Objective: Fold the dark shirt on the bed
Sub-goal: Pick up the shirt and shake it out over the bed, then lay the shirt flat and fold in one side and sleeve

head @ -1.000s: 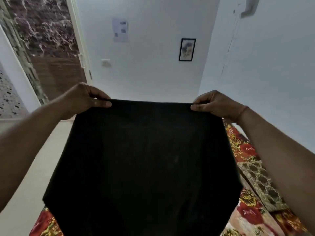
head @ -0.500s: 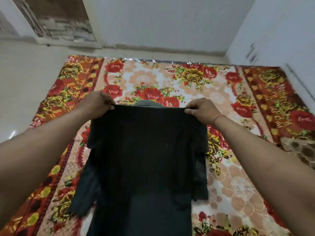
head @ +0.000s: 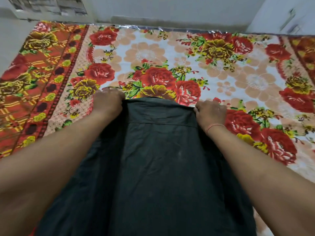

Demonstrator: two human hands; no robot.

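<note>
- Position: dark shirt (head: 153, 167) lies back side up on the bed (head: 238, 74), over the rose-print sheet. Its collar (head: 153, 102) points away from me and its body runs down toward me and out of the bottom of the view.
- Grip, left: my left hand (head: 107, 103) is closed on the left shoulder corner. The knuckles are up and the fingers curl down over the cloth edge (fingertips hidden, hand slightly blurred).
- Grip, right: my right hand (head: 211, 113) pinches the right shoulder edge between thumb and fingers. A red thread (head: 214, 126) sits on that wrist.
- Step in hand, as I judge it: laying the shirt flat and square before the first fold.
- Method notes:
  - Draw both shoulders apart with equal tension so the yoke seam (head: 162, 123) runs straight.
  - Set the shoulders down together, not one after the other.
  - Let go only once the cloth rests on the sheet.
  - Then smooth from the collar toward the hem, since faint creases show mid-back.
- Risk: both sleeves are hidden under my forearms and may be bunched; check them before folding the sides in.
- Writing and brands: none readable. No neck label or print shows on the shirt, and the sheet carries flowers only.
</note>
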